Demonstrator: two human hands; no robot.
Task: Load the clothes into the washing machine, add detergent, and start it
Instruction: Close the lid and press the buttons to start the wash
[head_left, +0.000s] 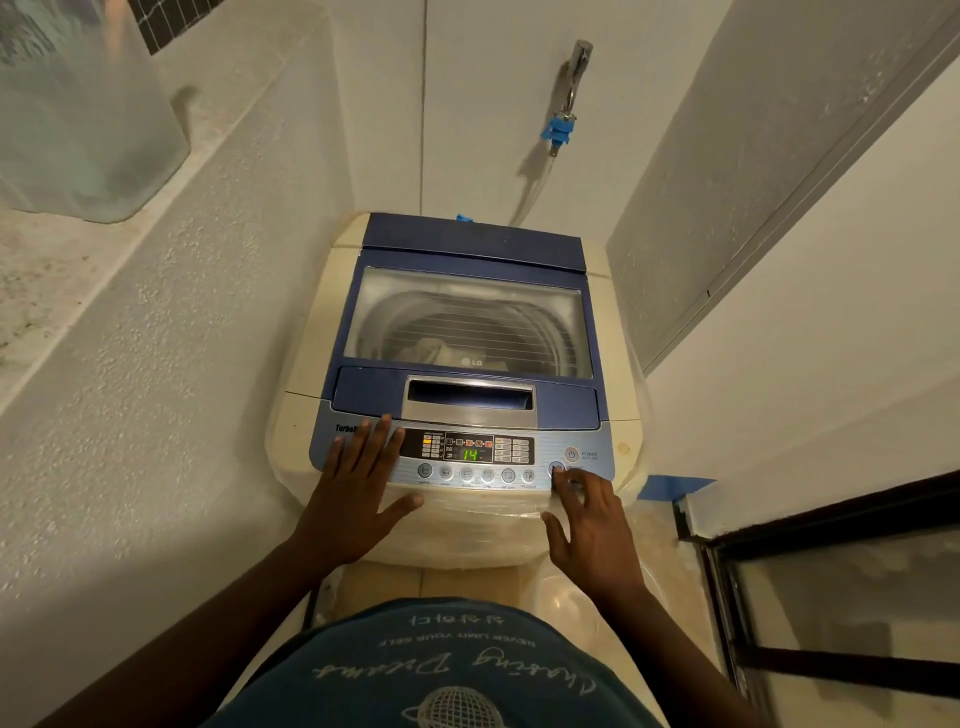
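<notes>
Your right hand (587, 525) could slip: its forefinger tip sits on the round start/pause button (557, 469), and the power button (571, 454) lies just beside it at 1 o'clock, so a stray press there would likely shut the washing machine (301, 441) off. Your left hand (353, 499) is the other risk: leaning its weight could nudge the row of programme buttons (467, 474) at its 3 o'clock. The right hand holds nothing, its other fingers loosely bent and its thumb spread. The left lies flat, fingers straight, on the 9 o'clock end of the control panel (550, 441).

Further out, the display (470, 455) reads 14. The glass lid (467, 312) is down, with pale clothes (428, 351) visible in the drum (whether detergent went in, I cannot tell). The tap (576, 67) is at 12 o'clock.
</notes>
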